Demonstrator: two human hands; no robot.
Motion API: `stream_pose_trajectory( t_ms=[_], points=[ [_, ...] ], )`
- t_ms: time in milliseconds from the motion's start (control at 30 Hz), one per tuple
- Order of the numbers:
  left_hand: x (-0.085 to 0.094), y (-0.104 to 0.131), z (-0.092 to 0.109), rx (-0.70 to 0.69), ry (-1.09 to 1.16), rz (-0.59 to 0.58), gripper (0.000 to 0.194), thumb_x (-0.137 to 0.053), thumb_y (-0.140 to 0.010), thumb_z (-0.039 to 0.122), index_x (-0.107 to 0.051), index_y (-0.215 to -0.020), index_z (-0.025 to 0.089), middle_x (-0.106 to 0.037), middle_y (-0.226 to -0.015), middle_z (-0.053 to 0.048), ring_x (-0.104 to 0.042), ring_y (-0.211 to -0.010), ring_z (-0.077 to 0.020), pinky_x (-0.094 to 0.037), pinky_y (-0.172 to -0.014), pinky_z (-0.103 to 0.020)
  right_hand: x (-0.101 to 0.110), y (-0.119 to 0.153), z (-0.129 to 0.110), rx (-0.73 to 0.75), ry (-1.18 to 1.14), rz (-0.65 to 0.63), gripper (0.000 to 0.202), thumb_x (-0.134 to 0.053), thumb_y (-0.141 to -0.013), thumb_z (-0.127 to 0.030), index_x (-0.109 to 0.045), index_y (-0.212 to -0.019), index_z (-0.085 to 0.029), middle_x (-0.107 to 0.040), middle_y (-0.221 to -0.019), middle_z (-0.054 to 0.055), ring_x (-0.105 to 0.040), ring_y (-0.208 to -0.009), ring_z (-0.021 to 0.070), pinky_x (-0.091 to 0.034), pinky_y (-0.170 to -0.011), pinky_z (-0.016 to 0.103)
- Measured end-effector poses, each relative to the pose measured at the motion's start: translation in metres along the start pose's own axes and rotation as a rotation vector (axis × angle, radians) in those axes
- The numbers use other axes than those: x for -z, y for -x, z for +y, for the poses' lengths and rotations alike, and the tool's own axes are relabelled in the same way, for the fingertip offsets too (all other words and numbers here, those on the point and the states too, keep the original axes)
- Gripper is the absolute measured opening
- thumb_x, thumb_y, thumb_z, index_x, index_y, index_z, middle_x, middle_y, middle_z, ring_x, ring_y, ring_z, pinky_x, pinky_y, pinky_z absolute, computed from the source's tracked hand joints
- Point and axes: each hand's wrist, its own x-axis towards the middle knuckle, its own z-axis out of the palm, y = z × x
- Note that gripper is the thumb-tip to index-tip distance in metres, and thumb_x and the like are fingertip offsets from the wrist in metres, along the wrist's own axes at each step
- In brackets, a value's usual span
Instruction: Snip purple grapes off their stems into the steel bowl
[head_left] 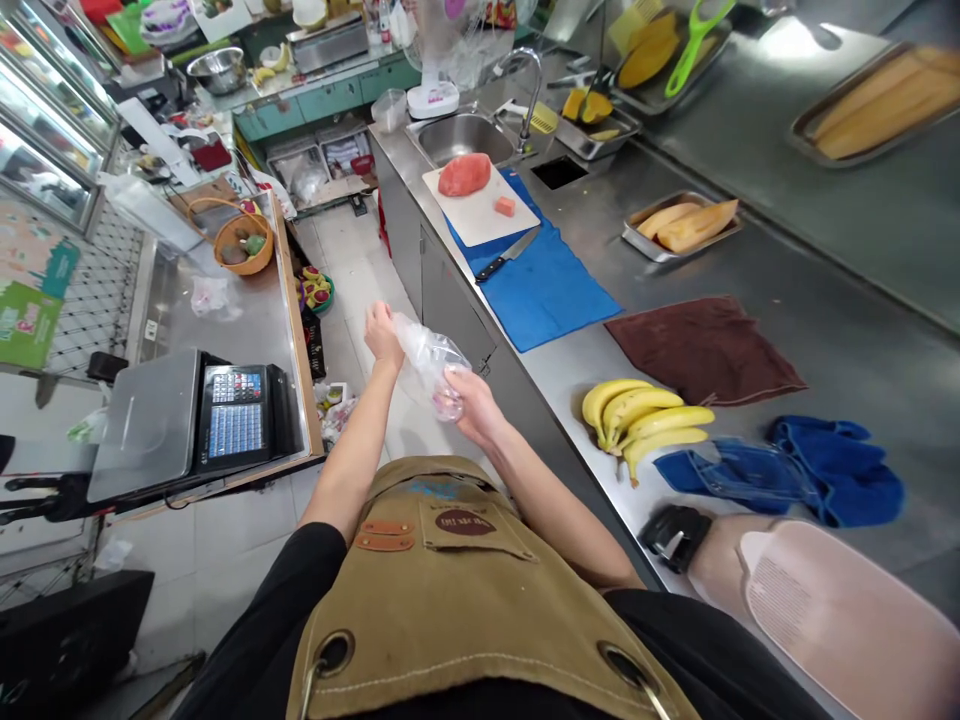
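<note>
A clear plastic bag (431, 355) is stretched between my two hands, above the floor and in front of the brown apron (465, 600). My left hand (383, 335) has its fingers closed on the bag's upper left end. Around the lower right part of the bag, my right hand (474, 402) is closed, thumb on top. Something pinkish shows faintly at the bag's bottom; I cannot make out what it is. To the right, a white cutting board (480, 215) on the counter bears a large red fruit piece (464, 175) and a small cut block (505, 206).
A knife (508, 254) lies on a blue cloth (555, 290) beside the board. Bananas (649, 415), a brown cloth (705, 345) and a tray (651, 240) of yellow fruit are along the right counter. At left are a scale (150, 420) and a basket (244, 245).
</note>
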Motion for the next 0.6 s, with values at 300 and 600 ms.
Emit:
stream_pose_trajectory(
  t_ms=[300, 600],
  points=[
    [0.010, 0.029, 0.005, 0.064, 0.398, -0.269, 0.007, -0.062, -0.097, 0.025, -0.058, -0.099, 0.020, -0.074, -0.098, -0.005, -0.072, -0.092, -0.0193, -0.056, -0.085, -0.029, 0.054, -0.044, 0.007, 0.205, 0.491, 0.357, 0.027, -0.074, -0.068, -0.041, -0.059, -0.085, -0.026, -0.072, -0.104, 0.013, -0.062, -0.119, 0.0370, -0.047, -0.111, 0.054],
    [0.017, 0.067, -0.001, -0.073, 0.315, -0.273, 0.078, -0.091, -0.072, 0.018, -0.047, -0.137, 0.021, -0.074, -0.117, -0.008, -0.073, -0.104, -0.0247, -0.056, -0.092, -0.033, 0.035, -0.079, -0.007, 0.128, 0.178, 0.479, 0.018, -0.055, -0.078, -0.044, -0.047, -0.075, -0.027, -0.051, -0.063, 0.001, -0.050, -0.061, 0.0201, -0.042, -0.059, 0.033]
  ],
)
